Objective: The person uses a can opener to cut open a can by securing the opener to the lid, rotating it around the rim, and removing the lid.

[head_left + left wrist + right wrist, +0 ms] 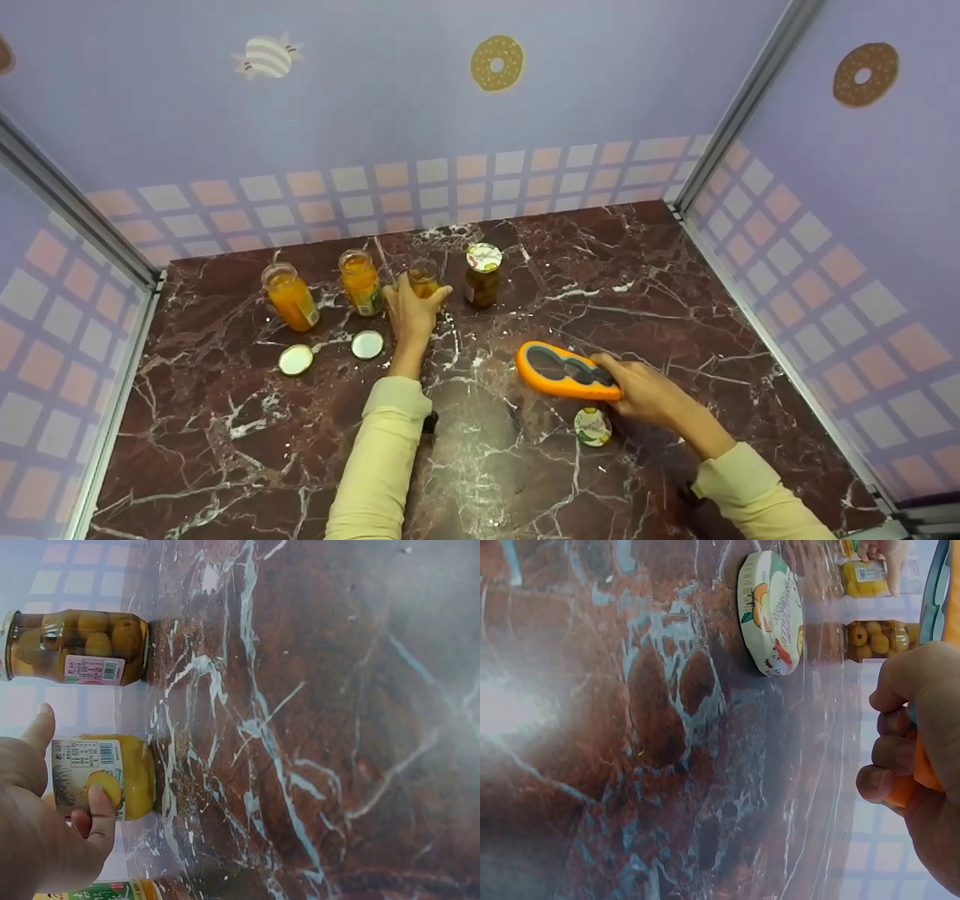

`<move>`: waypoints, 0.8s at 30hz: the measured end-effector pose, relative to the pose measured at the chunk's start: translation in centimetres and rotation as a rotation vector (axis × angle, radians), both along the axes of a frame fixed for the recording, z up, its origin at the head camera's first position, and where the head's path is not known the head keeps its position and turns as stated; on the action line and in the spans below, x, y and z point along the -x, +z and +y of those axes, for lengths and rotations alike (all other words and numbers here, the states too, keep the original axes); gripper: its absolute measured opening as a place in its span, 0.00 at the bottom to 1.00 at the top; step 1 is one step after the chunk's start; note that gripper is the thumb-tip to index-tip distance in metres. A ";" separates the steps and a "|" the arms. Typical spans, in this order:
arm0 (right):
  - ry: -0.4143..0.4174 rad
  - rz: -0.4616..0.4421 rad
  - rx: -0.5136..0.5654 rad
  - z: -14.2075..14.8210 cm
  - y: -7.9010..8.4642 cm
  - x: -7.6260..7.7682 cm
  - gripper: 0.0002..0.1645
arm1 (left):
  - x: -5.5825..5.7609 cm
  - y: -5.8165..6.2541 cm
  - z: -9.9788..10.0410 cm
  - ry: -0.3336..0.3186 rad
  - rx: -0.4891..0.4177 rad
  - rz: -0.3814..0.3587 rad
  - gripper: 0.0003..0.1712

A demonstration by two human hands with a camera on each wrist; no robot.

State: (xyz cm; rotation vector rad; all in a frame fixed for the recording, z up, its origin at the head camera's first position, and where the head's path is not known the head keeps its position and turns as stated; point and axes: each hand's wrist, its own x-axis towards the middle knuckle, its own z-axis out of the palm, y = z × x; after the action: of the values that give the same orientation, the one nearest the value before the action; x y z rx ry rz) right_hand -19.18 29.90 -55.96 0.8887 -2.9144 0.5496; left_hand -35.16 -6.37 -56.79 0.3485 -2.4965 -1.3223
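My left hand is at an open glass jar of yellow fruit. In the left wrist view its fingertips touch the label of that yellow fruit jar, while the thumb stands straight out, apart from the glass. My right hand grips an orange and grey jar opener by one end, above the table. Below the opener lies a printed lid, its fruit-patterned top facing up. Right of the left hand stands a lidded jar of dark round fruit, seen side-on as an olive-coloured fruit jar.
Two open jars of orange fruit, one at far left and one closer to the left hand, stand on the marbled table. Two lids, one and another, lie pale side up before them. Patterned walls enclose the table.
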 end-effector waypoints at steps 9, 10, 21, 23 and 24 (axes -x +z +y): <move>-0.012 0.029 0.009 0.5 0.3 -0.4 0.36 | 0.5 -0.2 0.2 -0.004 -0.021 0.004 0.46; -0.011 0.028 0.012 0.6 0.4 -0.4 0.36 | 0.6 -0.2 0.2 -0.002 -0.024 0.010 0.45; -0.037 0.036 0.000 1.1 0.6 -0.7 0.39 | 1.3 -0.5 0.2 0.026 -0.014 0.017 0.44; -0.037 0.041 -0.004 1.2 0.7 -0.7 0.39 | 1.4 -0.5 0.1 0.032 -0.015 0.016 0.44; -0.039 0.044 -0.006 1.3 0.7 -0.7 0.39 | 1.4 -0.5 0.1 0.036 -0.016 0.011 0.44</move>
State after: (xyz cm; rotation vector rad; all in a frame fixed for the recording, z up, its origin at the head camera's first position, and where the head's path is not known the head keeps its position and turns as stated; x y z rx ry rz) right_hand -18.51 31.16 -55.25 0.8319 -2.8881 0.5126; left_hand -36.59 -6.22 -57.28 0.3868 -2.4602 -1.3267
